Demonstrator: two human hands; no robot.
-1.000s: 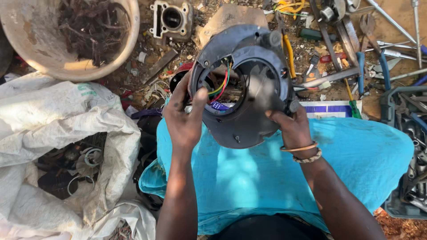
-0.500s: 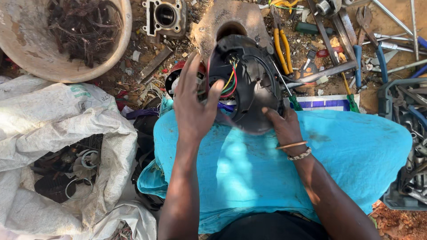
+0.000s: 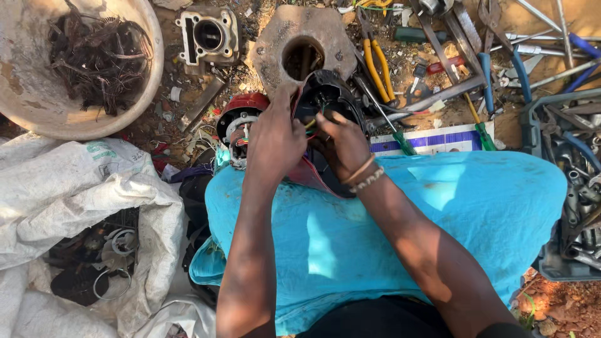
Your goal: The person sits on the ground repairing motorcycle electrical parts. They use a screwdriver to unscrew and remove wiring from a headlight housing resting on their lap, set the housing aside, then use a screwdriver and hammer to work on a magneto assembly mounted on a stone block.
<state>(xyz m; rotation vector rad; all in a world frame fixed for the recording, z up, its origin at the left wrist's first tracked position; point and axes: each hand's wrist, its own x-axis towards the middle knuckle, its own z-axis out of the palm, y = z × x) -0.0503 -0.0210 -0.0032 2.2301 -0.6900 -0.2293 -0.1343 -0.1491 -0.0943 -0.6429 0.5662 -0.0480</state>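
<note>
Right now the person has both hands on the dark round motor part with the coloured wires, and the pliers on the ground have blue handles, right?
Not quite. The pliers have yellow handles, as the head view shows. The left hand and right hand are indeed on the dark round motor part with coloured wires.

At about eight o'clock from my hands lies a large white woven sack [image 3: 75,200], crumpled and open, with a faint patch of green print near its top edge and dark scrap showing in its mouth. At about three o'clock, just past my right wrist, a flat rectangular white carton [image 3: 432,141] with blue-violet bands lies on the ground, its near edge tucked under the turquoise cloth [image 3: 375,231] on my lap. I see no signs or screens.
</note>
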